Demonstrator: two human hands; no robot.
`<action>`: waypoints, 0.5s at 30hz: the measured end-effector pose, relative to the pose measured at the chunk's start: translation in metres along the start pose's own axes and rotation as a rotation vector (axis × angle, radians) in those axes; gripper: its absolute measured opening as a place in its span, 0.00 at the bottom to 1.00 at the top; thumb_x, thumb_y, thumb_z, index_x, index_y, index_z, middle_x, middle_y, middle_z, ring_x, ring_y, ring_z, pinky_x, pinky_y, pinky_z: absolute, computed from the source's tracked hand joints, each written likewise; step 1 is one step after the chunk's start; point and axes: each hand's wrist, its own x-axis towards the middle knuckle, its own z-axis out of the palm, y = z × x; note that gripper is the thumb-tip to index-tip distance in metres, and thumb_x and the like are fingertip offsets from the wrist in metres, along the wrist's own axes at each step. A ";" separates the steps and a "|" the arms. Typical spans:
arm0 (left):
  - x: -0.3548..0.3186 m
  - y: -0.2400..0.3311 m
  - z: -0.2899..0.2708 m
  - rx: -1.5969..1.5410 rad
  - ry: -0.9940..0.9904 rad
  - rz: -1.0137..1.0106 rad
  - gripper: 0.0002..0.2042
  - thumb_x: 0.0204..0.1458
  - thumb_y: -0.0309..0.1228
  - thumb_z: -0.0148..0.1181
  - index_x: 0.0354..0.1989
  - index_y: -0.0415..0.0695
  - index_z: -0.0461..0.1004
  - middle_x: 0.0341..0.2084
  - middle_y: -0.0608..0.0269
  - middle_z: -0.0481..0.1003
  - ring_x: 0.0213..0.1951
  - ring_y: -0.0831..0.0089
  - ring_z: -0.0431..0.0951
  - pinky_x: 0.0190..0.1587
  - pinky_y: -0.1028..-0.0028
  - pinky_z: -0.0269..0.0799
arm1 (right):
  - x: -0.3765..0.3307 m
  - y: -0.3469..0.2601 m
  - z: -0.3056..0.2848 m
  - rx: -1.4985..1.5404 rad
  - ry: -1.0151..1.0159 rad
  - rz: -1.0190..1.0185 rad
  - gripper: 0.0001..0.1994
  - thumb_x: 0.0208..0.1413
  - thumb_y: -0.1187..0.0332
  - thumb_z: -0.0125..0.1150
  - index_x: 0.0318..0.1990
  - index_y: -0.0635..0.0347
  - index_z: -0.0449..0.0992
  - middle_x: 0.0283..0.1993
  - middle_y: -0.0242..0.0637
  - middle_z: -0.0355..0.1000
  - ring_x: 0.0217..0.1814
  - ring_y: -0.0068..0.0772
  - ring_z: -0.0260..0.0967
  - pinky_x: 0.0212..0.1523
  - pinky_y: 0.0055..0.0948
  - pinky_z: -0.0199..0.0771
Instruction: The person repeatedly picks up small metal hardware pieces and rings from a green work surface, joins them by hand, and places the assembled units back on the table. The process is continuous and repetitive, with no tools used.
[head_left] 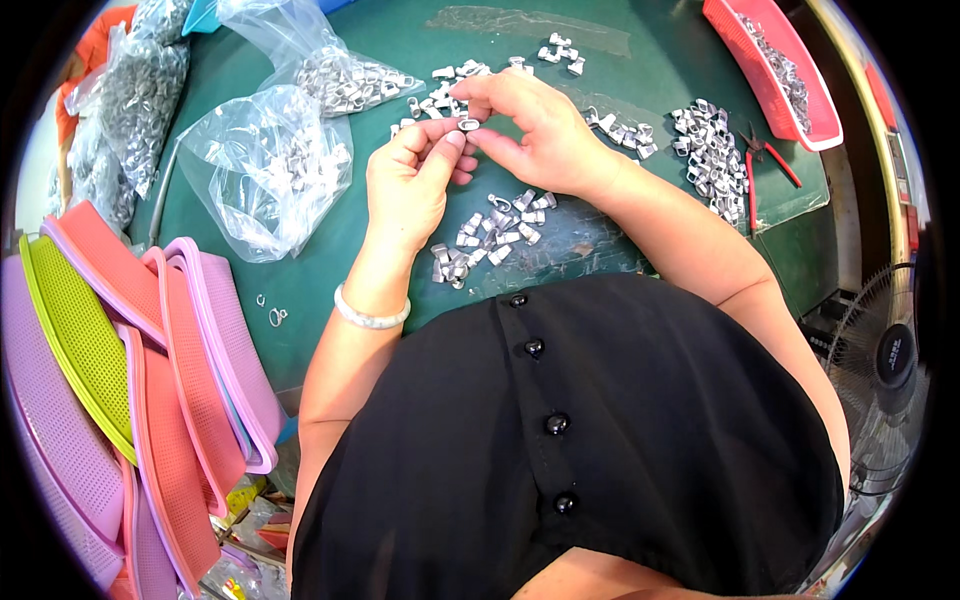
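Observation:
My left hand (412,185) is closed, pinching a small silver metal clip (468,125) between thumb and forefinger. Just right of it, my right hand (548,128) has its thumb and forefinger curved and apart. The right thumb tip comes close to the clip; whether it touches cannot be told. Beyond both hands lies a loose group of similar metal clips (440,102), partly hidden by the fingers. A second pile of metal clips (495,232) lies between my forearms, nearer my body.
Clear bags of clips (290,165) lie left on the green table (390,45). Stacked plastic baskets (200,370) stand at lower left. At right are another clip heap (708,150), red-handled pliers (752,185), a pink basket (825,125) and a fan (893,355).

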 end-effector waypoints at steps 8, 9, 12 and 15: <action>0.001 -0.008 -0.013 0.206 0.048 0.019 0.07 0.54 0.27 0.54 0.39 0.40 0.74 0.25 0.67 0.74 0.24 0.83 0.71 0.26 0.85 0.65 | 0.009 0.024 -0.071 -0.373 -0.610 0.257 0.05 0.39 0.75 0.56 0.28 0.63 0.72 0.28 0.39 0.69 0.33 0.43 0.68 0.35 0.34 0.68; 0.001 -0.009 -0.014 0.217 0.053 0.029 0.07 0.53 0.28 0.55 0.38 0.41 0.75 0.25 0.68 0.73 0.24 0.84 0.70 0.26 0.85 0.65 | 0.010 0.024 -0.077 -0.400 -0.710 0.396 0.05 0.39 0.75 0.56 0.27 0.63 0.72 0.28 0.39 0.70 0.33 0.43 0.68 0.35 0.35 0.68; 0.003 -0.011 -0.014 0.246 0.045 0.058 0.07 0.53 0.27 0.55 0.38 0.41 0.75 0.24 0.69 0.73 0.24 0.85 0.70 0.26 0.86 0.64 | 0.005 0.031 -0.073 -0.359 -0.557 0.330 0.05 0.42 0.72 0.58 0.28 0.63 0.73 0.29 0.39 0.70 0.35 0.43 0.68 0.36 0.35 0.68; 0.003 -0.010 -0.010 0.258 0.043 0.091 0.06 0.52 0.25 0.55 0.36 0.38 0.75 0.23 0.70 0.72 0.23 0.86 0.69 0.26 0.85 0.66 | 0.006 0.038 -0.047 -0.435 -0.352 0.166 0.09 0.44 0.71 0.59 0.35 0.60 0.73 0.33 0.38 0.69 0.40 0.41 0.67 0.40 0.35 0.68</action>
